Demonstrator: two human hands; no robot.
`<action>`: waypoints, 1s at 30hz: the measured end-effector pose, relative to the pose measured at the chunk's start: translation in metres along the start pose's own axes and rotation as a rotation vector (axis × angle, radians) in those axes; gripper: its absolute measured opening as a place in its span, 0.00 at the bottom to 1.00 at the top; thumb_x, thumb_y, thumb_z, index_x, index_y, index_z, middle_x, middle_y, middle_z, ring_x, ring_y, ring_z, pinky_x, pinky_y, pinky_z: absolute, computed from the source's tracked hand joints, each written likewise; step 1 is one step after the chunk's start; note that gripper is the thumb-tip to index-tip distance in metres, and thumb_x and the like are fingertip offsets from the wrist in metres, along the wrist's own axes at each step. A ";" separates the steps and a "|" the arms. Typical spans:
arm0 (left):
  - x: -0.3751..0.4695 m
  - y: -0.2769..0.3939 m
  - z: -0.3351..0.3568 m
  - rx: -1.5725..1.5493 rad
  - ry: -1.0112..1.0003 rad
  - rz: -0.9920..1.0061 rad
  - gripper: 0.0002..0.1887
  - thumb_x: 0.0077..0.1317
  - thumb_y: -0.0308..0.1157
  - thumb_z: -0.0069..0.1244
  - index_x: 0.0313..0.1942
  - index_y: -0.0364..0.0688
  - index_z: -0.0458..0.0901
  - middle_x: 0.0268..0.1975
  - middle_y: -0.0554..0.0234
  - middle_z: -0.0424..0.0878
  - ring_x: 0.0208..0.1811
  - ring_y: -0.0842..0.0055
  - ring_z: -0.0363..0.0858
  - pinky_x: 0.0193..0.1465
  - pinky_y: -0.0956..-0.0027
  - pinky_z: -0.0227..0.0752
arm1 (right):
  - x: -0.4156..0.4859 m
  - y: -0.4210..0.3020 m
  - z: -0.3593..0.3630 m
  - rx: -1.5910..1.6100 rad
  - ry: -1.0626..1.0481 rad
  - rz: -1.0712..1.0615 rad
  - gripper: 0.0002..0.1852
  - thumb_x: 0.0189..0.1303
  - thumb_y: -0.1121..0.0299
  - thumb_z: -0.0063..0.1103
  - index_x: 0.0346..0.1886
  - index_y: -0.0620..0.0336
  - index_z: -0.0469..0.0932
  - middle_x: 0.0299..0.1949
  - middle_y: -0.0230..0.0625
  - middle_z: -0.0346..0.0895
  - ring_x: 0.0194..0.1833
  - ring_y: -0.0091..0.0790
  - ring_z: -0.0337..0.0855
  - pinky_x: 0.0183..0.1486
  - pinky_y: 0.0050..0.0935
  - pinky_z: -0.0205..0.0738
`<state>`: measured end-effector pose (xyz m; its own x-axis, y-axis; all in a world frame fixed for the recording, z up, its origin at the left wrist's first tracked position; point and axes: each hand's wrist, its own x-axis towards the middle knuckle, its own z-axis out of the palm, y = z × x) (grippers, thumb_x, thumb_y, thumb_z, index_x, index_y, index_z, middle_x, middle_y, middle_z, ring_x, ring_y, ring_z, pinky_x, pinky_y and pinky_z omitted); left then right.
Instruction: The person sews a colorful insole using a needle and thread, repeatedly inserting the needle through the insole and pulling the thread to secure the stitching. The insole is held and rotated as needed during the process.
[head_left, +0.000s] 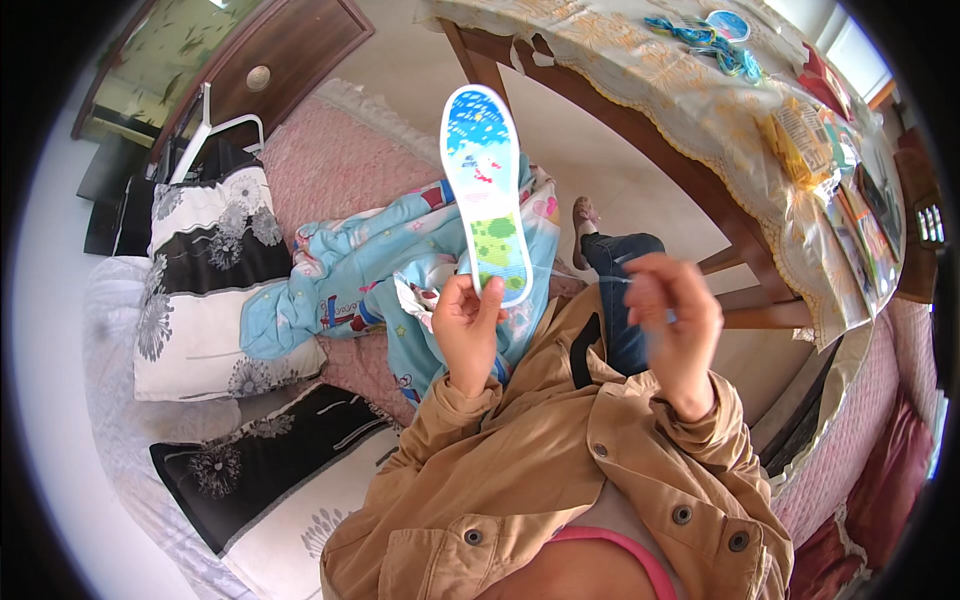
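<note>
My left hand (470, 330) grips the heel end of an embroidery insole (484, 187), thumb on its face. The insole stands toe up, with a white edge, a blue and white upper part and a green patterned heel. To its right, my right hand (671, 322) is raised with its fingers drawn together and partly blurred. A thin pale thread (577, 276) runs from the insole's heel area to these fingers. Whether a needle is held there cannot be made out.
A light blue printed cloth (420, 255) lies behind my left hand. Black and white cushions (217, 300) are at left. The table (637, 75) at upper right has a patterned cover and bears blue thread skeins (712, 45), a yellow packet (801, 146) and other packets.
</note>
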<state>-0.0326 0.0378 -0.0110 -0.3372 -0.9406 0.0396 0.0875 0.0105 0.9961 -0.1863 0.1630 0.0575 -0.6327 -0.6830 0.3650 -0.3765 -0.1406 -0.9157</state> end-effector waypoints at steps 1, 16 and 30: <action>-0.004 0.008 0.004 -0.013 -0.022 -0.015 0.09 0.64 0.30 0.55 0.34 0.35 0.74 0.25 0.69 0.78 0.21 0.89 0.73 0.25 0.83 0.67 | 0.001 0.000 0.006 -0.160 -0.087 -0.078 0.05 0.58 0.80 0.58 0.37 0.63 0.77 0.26 0.35 0.75 0.24 0.28 0.77 0.26 0.23 0.70; -0.027 0.037 0.019 -0.093 -0.103 0.028 0.07 0.62 0.24 0.55 0.34 0.34 0.73 0.27 0.69 0.78 0.24 0.92 0.73 0.25 0.84 0.70 | -0.007 0.003 0.027 -0.633 -0.159 -0.518 0.18 0.38 0.77 0.58 0.39 0.64 0.78 0.32 0.34 0.67 0.28 0.26 0.73 0.23 0.21 0.70; -0.027 0.022 0.016 0.339 -0.126 0.374 0.06 0.57 0.20 0.57 0.34 0.34 0.78 0.28 0.59 0.78 0.25 0.78 0.79 0.26 0.75 0.69 | -0.003 0.008 0.041 -0.234 -0.122 0.009 0.15 0.49 0.82 0.66 0.32 0.61 0.67 0.23 0.31 0.71 0.23 0.21 0.72 0.24 0.21 0.67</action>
<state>-0.0365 0.0687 0.0114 -0.4534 -0.8032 0.3863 -0.0776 0.4673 0.8807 -0.1596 0.1342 0.0422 -0.5560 -0.7666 0.3212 -0.5266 0.0259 -0.8497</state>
